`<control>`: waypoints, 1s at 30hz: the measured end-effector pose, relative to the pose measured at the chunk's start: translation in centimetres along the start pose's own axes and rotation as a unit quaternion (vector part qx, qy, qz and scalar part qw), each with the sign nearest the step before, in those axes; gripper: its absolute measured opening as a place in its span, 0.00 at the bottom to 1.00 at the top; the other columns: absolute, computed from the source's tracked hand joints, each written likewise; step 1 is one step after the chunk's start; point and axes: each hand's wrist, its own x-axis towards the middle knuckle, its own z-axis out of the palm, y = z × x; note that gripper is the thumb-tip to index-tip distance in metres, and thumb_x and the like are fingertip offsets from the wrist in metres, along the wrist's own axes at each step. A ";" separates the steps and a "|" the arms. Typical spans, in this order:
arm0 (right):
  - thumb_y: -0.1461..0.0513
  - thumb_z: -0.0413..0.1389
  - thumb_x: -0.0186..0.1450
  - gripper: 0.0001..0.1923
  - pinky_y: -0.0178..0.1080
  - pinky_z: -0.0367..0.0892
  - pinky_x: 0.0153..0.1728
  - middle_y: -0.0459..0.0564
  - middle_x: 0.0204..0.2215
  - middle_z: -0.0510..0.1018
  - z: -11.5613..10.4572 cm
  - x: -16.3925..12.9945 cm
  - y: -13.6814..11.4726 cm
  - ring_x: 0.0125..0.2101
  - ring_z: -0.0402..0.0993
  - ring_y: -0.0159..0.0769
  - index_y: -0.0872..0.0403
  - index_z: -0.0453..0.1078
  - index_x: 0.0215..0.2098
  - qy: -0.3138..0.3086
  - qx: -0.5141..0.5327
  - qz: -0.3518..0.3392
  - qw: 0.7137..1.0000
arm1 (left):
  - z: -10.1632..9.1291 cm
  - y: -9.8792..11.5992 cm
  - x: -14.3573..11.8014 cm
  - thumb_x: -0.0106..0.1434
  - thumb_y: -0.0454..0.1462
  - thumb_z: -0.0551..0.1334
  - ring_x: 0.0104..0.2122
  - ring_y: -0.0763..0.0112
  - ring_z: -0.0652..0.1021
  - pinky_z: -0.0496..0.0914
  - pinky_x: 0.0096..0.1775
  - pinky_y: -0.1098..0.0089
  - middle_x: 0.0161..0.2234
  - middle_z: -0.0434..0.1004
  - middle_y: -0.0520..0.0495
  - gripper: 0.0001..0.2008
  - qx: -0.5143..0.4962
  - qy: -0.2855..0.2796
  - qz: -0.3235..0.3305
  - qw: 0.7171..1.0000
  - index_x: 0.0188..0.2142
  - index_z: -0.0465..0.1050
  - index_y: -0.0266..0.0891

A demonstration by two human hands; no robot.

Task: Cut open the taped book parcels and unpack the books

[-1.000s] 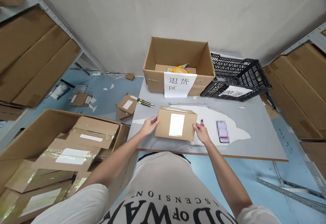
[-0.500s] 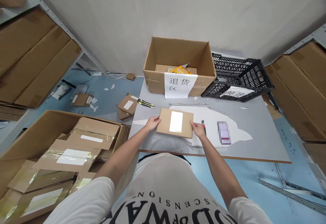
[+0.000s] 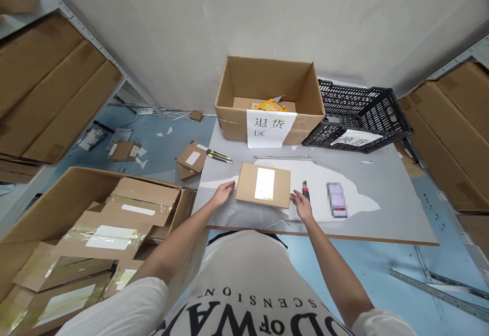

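Observation:
A flat brown cardboard box (image 3: 281, 188) with a white label lies on the table in front of me. My left hand (image 3: 223, 194) is just off its left side, fingers apart and holding nothing. Off the box's right edge, my right hand (image 3: 301, 204) is also open and empty. Close by that hand lies a red and black utility knife (image 3: 306, 189). A pixelated purple item (image 3: 336, 199) rests farther right on white paper (image 3: 357, 201). Toward the table's left edge is a yellow and black utility knife (image 3: 219, 156).
At the back of the table (image 3: 397, 218) stands a big open carton (image 3: 234, 131) with an orange packet (image 3: 270, 105) inside. Beside it sits a black plastic crate (image 3: 382, 111). A large carton (image 3: 72, 173) of taped boxes stands at left; small boxes (image 3: 191, 160) lie on the floor.
Both hands have let go of the cardboard box and drawn slightly apart from its sides. The box now lies by itself in nearly the same spot.

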 end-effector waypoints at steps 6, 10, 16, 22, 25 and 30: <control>0.55 0.58 0.55 0.38 0.50 0.60 0.56 0.53 0.59 0.64 0.5 -3.4 2.6 0.56 0.63 0.44 0.50 0.54 0.62 -0.051 -0.044 -0.045 0.997 | -0.8 -3.3 -3.2 0.40 0.43 0.70 0.59 0.52 0.62 0.50 0.61 0.53 0.56 0.66 0.41 0.35 0.050 -0.006 0.044 0.998 0.50 0.71 0.37; 0.53 0.57 0.56 0.38 0.50 0.62 0.54 0.50 0.55 0.69 2.0 -3.9 1.8 0.53 0.67 0.46 0.49 0.54 0.62 -0.063 -0.082 -0.068 0.992 | 0.7 -4.0 -4.0 0.48 0.46 0.66 0.59 0.54 0.63 0.53 0.60 0.55 0.56 0.67 0.42 0.32 0.097 -0.021 0.104 0.990 0.52 0.69 0.37; 0.54 0.51 0.61 0.27 0.47 0.68 0.46 0.52 0.43 0.78 2.9 -4.0 0.8 0.41 0.75 0.47 0.51 0.62 0.57 -0.053 -0.112 -0.077 0.989 | 2.3 -3.7 -4.3 0.56 0.47 0.60 0.51 0.54 0.72 0.59 0.57 0.54 0.49 0.75 0.44 0.23 0.112 -0.015 0.117 0.987 0.49 0.72 0.39; 0.54 0.51 0.60 0.23 0.44 0.68 0.44 0.52 0.41 0.79 2.7 -4.2 0.3 0.39 0.75 0.46 0.52 0.65 0.52 -0.056 -0.118 -0.084 0.988 | 2.4 -2.7 -4.4 0.54 0.46 0.61 0.49 0.52 0.73 0.61 0.55 0.54 0.47 0.77 0.46 0.20 0.127 -0.005 0.128 0.984 0.44 0.76 0.41; 0.52 0.51 0.60 0.23 0.45 0.68 0.43 0.53 0.39 0.80 2.6 -4.2 0.0 0.39 0.75 0.46 0.53 0.66 0.51 -0.050 -0.116 -0.087 0.988 | 2.5 -1.9 -4.7 0.55 0.47 0.60 0.46 0.52 0.75 0.65 0.51 0.57 0.44 0.78 0.45 0.18 0.151 0.000 0.132 0.980 0.42 0.77 0.41; 0.48 0.51 0.60 0.24 0.44 0.68 0.42 0.54 0.39 0.80 1.4 -3.7 -1.5 0.38 0.76 0.46 0.55 0.69 0.47 -0.059 -0.129 -0.103 0.984 | 2.3 1.1 -5.3 0.55 0.48 0.60 0.36 0.59 0.77 0.69 0.42 0.65 0.35 0.80 0.47 0.18 0.188 0.011 0.140 0.972 0.40 0.77 0.40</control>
